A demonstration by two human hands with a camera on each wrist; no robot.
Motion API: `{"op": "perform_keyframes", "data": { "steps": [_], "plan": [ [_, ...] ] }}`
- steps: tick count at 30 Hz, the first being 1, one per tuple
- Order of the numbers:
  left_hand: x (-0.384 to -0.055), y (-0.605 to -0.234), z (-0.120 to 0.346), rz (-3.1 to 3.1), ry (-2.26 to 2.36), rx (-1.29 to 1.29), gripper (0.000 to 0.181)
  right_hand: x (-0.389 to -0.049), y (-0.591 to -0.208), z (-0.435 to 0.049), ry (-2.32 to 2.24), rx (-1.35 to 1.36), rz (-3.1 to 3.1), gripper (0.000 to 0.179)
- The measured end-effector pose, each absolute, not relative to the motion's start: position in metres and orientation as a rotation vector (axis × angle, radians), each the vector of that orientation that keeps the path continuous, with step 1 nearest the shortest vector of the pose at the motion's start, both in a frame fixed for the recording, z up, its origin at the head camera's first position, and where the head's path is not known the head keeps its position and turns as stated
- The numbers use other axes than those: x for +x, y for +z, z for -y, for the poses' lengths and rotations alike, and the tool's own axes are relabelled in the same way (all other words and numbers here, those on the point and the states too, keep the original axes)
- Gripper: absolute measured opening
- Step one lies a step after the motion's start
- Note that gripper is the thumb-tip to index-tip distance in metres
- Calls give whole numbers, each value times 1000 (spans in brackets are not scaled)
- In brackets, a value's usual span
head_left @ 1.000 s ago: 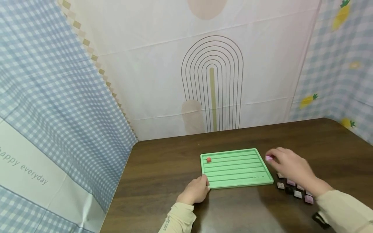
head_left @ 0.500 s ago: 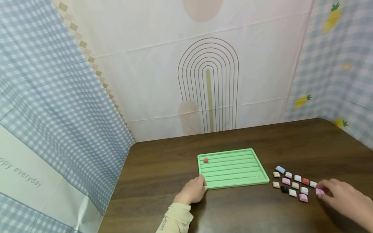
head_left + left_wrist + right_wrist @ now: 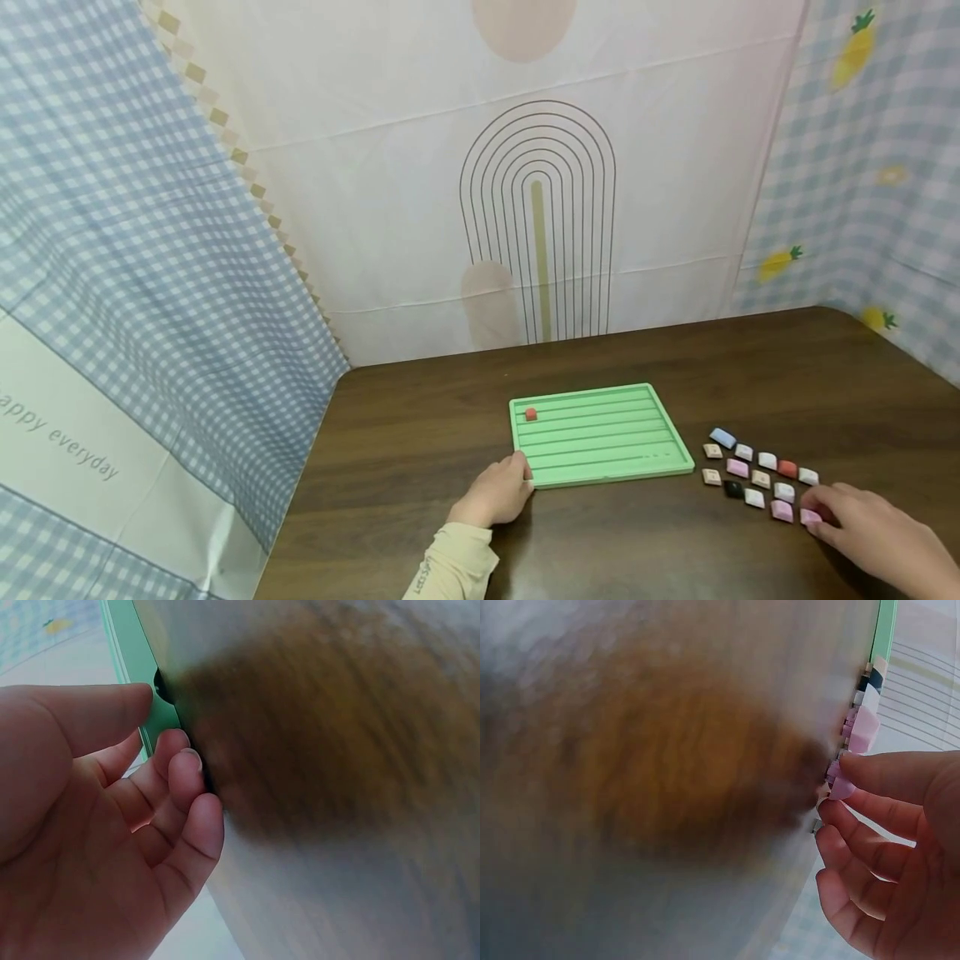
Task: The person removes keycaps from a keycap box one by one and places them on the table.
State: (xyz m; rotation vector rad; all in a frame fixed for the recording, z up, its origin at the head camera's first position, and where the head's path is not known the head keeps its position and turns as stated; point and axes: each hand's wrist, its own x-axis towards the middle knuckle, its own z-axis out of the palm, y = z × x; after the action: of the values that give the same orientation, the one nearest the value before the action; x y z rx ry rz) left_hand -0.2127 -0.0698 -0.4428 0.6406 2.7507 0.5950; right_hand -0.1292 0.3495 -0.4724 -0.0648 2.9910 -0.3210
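A green ridged tray (image 3: 600,479) lies on the table, with one red keycap (image 3: 531,414) at its far left. My left hand (image 3: 495,490) holds the tray's near left corner; in the left wrist view the thumb lies along the green edge and the fingers curl beside it. At the right, my right hand (image 3: 862,525) pinches a pink keycap (image 3: 841,784) between thumb and forefinger, low at the near right end of the loose keycaps. Another pink keycap (image 3: 782,511) sits just left of the fingertips, with a white keycap (image 3: 784,492) behind it.
Several keycaps lie in loose rows right of the tray, among them a blue keycap (image 3: 723,437), a black keycap (image 3: 733,490) and a red keycap (image 3: 787,469). Patterned cloth (image 3: 405,208) hangs behind the dark wooden table (image 3: 420,417).
My right hand has moved from beside the tray back to the right with the pink keycap, then slightly nearer and left along the keycaps. The left hand stays on the tray corner.
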Motion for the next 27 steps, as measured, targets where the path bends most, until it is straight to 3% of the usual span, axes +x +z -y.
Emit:
{"op": "perform_keyframes", "data": {
  "steps": [4, 10, 14, 27],
  "plan": [
    [-212, -442, 70, -2745, 595, 634, 6, -130, -470, -347, -319, -53, -2986, 8],
    [-212, -442, 70, -2766, 584, 654, 6, -135, -456, -348, -325, -39, -2998, 28],
    [-213, -443, 70, -2767, 591, 656, 6, -143, -440, -338, -344, -120, -3128, 20],
    [-210, -437, 69, -2776, 590, 649, 6, -207, -409, -225, -600, -341, -3201, 17]
  ]
}}
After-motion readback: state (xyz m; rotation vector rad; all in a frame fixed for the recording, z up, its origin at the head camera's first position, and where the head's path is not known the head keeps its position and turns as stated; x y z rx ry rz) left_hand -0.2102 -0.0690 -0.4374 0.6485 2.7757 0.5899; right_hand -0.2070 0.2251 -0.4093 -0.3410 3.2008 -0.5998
